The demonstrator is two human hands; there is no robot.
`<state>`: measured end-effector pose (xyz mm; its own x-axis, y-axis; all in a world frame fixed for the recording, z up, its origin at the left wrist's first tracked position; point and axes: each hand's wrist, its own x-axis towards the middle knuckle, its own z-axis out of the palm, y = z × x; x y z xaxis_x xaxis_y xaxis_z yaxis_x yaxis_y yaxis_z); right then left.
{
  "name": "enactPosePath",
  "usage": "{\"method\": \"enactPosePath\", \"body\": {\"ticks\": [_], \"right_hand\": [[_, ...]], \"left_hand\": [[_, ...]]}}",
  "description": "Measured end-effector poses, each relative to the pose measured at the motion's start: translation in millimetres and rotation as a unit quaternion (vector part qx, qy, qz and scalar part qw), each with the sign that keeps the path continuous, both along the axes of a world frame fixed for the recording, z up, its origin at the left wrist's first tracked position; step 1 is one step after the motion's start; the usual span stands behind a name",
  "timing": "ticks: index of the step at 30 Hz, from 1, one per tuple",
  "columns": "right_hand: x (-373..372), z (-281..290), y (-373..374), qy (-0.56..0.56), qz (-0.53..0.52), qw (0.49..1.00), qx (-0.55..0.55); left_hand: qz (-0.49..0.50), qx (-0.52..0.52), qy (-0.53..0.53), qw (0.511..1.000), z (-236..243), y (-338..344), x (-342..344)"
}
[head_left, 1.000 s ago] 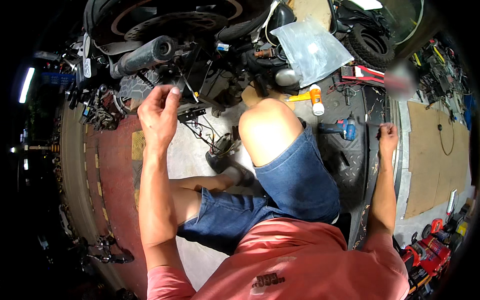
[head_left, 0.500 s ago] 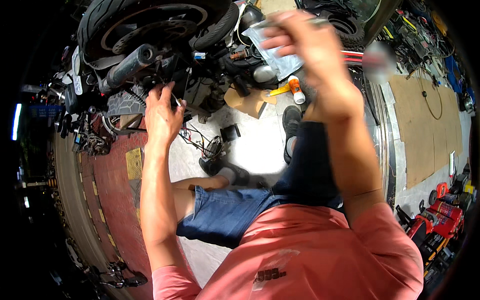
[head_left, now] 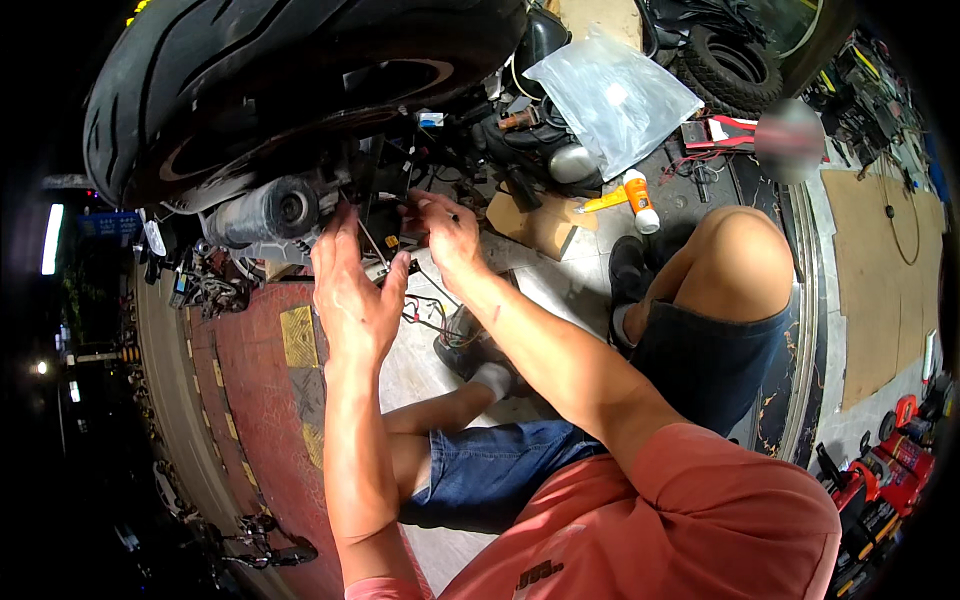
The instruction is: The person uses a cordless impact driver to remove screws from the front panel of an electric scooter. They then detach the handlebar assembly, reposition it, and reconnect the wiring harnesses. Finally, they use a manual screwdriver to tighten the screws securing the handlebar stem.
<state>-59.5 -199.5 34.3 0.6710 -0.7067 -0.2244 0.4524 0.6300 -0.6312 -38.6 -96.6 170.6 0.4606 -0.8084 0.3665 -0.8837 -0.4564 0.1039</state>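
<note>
My left hand (head_left: 350,295) is beside the end of a grey cylinder (head_left: 262,215), under the big black tyre (head_left: 300,90) of a motorcycle. A thin metal rod (head_left: 372,238) runs between its thumb and fingers, one end near the thumb and the other among dark parts. Close by on the right, my right hand (head_left: 450,238) has its fingers curled in at the same dark parts. Whatever those fingertips grip is hidden in shadow. Below the hands hang thin red and black wires (head_left: 430,318).
Toward the far right lie a clear plastic bag (head_left: 620,100), an orange and white bottle (head_left: 640,200), a yellow tool (head_left: 603,202) and a cut piece of cardboard (head_left: 540,225). Small tyres (head_left: 735,65) are stacked behind. Red tools (head_left: 890,465) stand at the right edge.
My right hand has come down and left from above the plastic bag to beside my left hand. The view has shifted, and the wheel now fills more of it.
</note>
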Motion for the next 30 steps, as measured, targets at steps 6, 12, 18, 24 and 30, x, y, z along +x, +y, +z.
{"method": "enactPosePath", "body": {"ticks": [6, 12, 18, 24, 30], "right_hand": [[18.8, -3.6, 16.1, -0.069, -0.013, 0.996, 0.064], [16.2, 3.5, 27.4, -0.124, 0.006, 0.983, 0.133], [17.6, 9.3, 32.1, -0.144, -0.012, 0.977, 0.158], [18.3, 2.2, 25.7, -0.13, 0.006, 0.986, 0.108], [35.8, -17.2, -32.9, -0.072, 0.084, 0.994, 0.017]], "left_hand": [[0.004, 0.015, 0.027, 1.0, 0.6, -4.0, 1.8], [0.004, 0.006, 0.024, 1.0, -0.4, -5.5, 2.7], [0.01, -0.014, -0.026, 1.0, -4.2, -13.4, -0.3], [-0.001, -0.019, -0.069, 0.997, -9.0, -22.3, -1.4], [-0.007, -0.018, -0.076, 0.997, -7.1, -21.1, 2.2]]}}
